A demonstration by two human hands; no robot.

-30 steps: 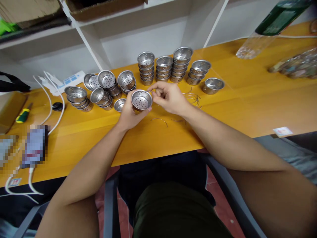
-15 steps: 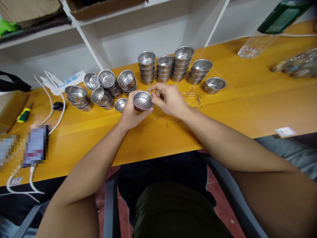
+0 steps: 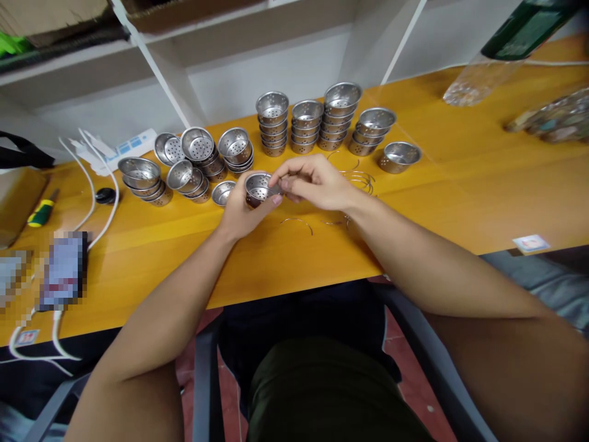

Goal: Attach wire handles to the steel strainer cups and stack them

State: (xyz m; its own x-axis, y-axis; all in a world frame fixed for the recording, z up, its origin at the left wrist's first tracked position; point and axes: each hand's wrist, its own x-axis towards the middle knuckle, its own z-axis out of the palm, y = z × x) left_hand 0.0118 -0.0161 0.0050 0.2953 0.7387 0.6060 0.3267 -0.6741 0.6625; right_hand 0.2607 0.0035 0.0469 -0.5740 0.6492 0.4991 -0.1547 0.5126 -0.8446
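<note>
A small perforated metal cup (image 3: 257,188) is gripped in my left hand (image 3: 240,212), thumb along its near side and its mouth tipped up toward me. My right hand (image 3: 310,183) is at the cup's right rim with thumb and forefinger pinched together. What lies between those fingertips is too small to make out, and they hide part of the rim. Thin curved wires (image 3: 361,180) lie on the table behind my right wrist, and one bent wire (image 3: 298,222) lies in front of the hands. A single low cup (image 3: 224,193) stands just left of my left hand.
Stacks of perforated cups (image 3: 274,126) stand along the back, with leaning stacks (image 3: 184,177) to the left and a lone cup (image 3: 399,158) to the right. At left are a phone (image 3: 62,270), a screwdriver (image 3: 42,212) and a power strip (image 3: 133,147). A plastic bottle (image 3: 478,80) lies far right.
My right fingers have moved slightly left and down over the cup's right rim, covering more of it. The cup has tilted a little in my left hand.
</note>
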